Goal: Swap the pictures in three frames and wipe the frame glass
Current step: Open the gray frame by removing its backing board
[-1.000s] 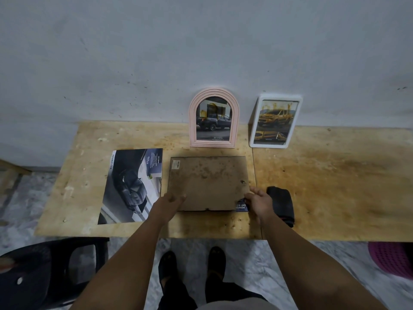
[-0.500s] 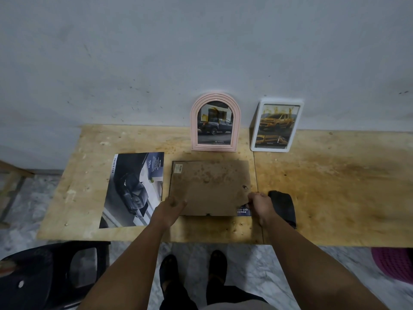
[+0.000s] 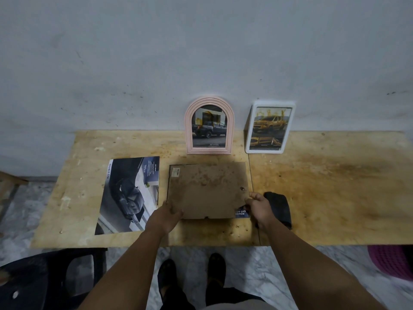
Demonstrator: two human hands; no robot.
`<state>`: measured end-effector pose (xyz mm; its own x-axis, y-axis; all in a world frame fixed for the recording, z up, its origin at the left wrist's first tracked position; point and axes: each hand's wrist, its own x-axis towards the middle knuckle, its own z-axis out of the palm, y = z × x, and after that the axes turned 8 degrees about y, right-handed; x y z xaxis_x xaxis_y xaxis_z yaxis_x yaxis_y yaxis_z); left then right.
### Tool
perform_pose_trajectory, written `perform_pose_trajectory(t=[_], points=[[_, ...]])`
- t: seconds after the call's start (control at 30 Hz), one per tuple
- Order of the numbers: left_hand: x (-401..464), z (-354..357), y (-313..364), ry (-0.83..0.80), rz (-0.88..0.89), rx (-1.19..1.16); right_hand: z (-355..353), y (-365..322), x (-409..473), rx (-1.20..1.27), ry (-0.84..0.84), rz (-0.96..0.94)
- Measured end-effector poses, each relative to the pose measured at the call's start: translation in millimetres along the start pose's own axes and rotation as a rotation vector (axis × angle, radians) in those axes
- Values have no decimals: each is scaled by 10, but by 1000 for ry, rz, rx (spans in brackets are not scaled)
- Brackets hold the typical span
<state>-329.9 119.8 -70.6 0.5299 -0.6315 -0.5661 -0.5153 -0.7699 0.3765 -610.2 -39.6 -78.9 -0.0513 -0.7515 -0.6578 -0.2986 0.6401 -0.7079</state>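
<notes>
Three frames: two stand upright against the wall, the pink arched frame (image 3: 209, 125) and the white frame (image 3: 270, 127), each showing a truck picture; the third lies face down on the desk (image 3: 335, 186) in front of them.
Face-down frame: its brown backing board (image 3: 207, 190) sits slightly askew on the frame, with a thin dark strip of frame edge showing along its left side and a blue printed corner (image 3: 242, 213) poking out at the near right.
Left hand (image 3: 165, 217): fingers curled over the near left corner of the backing board, gripping it.
Right hand (image 3: 259, 206): pinches the right edge of the board near that blue corner.
Change: a second ago the board lay square and both hands rested at its near edge; now the right hand has slid up the right side and the board looks turned a little, its far right corner swung outward.
Meaning: the backing seems to be coming loose or being reseated, so this frame's swap is in progress; which one cannot be told.
Loose picture: a large car print (image 3: 128, 195) lies flat just left of the frame.
Cloth: a dark cloth (image 3: 279, 206) lies just beside the right hand, ready for wiping.
</notes>
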Motion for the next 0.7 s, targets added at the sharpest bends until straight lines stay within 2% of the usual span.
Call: perform_pose_trajectory(t=[0.33,0.7], points=[[-41,-26,-69,30,115,-15,29,70,83,-143,70,-82],[86,100,-249,111,159,138,-16,58,96,-237,77,-102]])
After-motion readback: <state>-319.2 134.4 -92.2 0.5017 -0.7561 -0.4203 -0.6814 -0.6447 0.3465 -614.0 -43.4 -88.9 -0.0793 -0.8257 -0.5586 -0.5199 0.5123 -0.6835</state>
